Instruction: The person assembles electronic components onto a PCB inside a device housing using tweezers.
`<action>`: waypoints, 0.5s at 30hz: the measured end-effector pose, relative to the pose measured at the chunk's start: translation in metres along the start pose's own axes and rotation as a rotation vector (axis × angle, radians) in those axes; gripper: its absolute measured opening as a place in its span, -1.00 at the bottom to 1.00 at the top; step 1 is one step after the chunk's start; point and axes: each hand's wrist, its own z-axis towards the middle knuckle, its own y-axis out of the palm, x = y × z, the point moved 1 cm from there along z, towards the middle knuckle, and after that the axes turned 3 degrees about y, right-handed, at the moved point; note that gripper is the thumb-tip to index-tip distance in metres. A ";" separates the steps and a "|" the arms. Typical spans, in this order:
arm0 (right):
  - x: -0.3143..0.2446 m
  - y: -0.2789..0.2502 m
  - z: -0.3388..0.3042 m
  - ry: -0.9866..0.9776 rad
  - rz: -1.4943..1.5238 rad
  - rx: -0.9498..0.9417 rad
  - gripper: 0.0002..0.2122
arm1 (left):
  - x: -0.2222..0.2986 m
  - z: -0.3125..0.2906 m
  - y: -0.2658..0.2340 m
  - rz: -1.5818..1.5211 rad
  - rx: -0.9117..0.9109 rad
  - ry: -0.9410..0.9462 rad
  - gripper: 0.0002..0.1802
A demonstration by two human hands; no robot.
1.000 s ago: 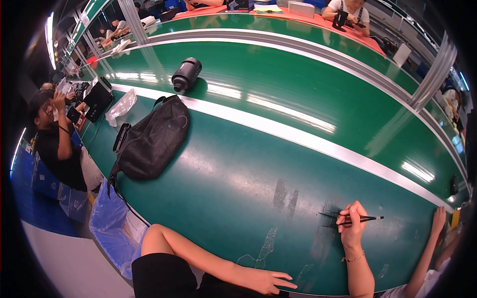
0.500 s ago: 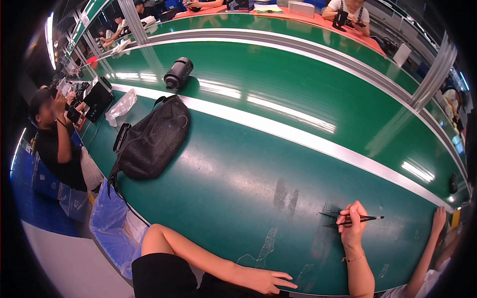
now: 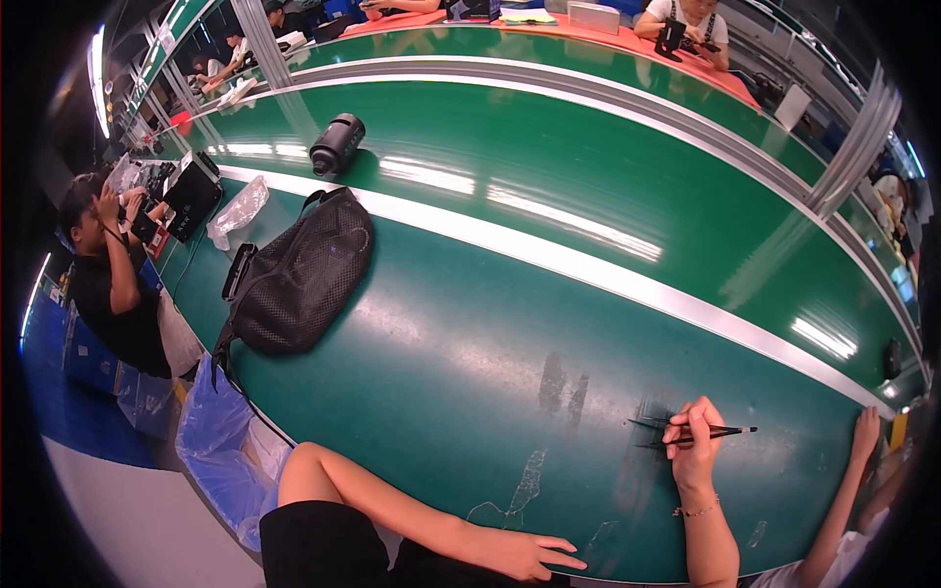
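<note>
My right hand is closed around a pair of slim black tweezers, held over the dark scuff marks on the green tabletop. Their two tips point left and stand apart, with nothing visible between them. Close to the table's near edge, my left hand lies with its fingers stretched out and holds nothing. A black mesh bag with straps rests at the left of the table, away from both hands.
Beyond a white rail runs a shiny green conveyor belt carrying a black cylinder. A clear plastic bag lies behind the mesh bag. A blue-lined bin stands at left. Co-workers sit on both sides, one arm at right.
On the belt, the black cylinder has moved a little to the left. The person at the left has shifted their head and hand slightly. My hands and the tweezers have stayed put.
</note>
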 end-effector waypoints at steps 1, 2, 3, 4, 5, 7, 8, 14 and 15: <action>0.000 0.000 0.000 -0.002 0.001 -0.003 -0.76 | 0.000 0.000 -0.001 0.008 -0.007 0.003 -0.93; 0.000 0.000 0.000 -0.002 0.000 -0.002 -0.76 | -0.001 0.001 -0.002 0.015 -0.013 0.006 -0.93; 0.000 0.000 0.000 -0.003 -0.002 -0.002 -0.76 | -0.001 0.001 -0.002 0.015 -0.013 0.006 -0.93; 0.000 0.000 0.000 -0.004 -0.004 -0.001 -0.76 | -0.001 0.001 -0.001 0.014 -0.007 0.007 -0.93; 0.000 0.000 0.001 -0.004 -0.004 -0.001 -0.76 | -0.001 0.001 -0.001 0.013 -0.002 0.007 -0.93; 0.000 0.000 0.000 0.000 -0.004 0.002 -0.76 | -0.001 0.000 0.001 -0.011 0.016 0.003 -0.93; 0.000 0.000 0.000 0.000 -0.004 0.002 -0.76 | -0.001 0.000 0.002 -0.035 0.034 -0.001 -0.93; 0.001 -0.001 0.000 0.005 -0.002 0.001 -0.77 | -0.001 0.000 0.000 -0.042 0.037 -0.003 -0.92; 0.002 -0.002 0.000 0.004 -0.002 0.000 -0.77 | -0.001 0.000 0.002 -0.042 0.037 -0.003 -0.92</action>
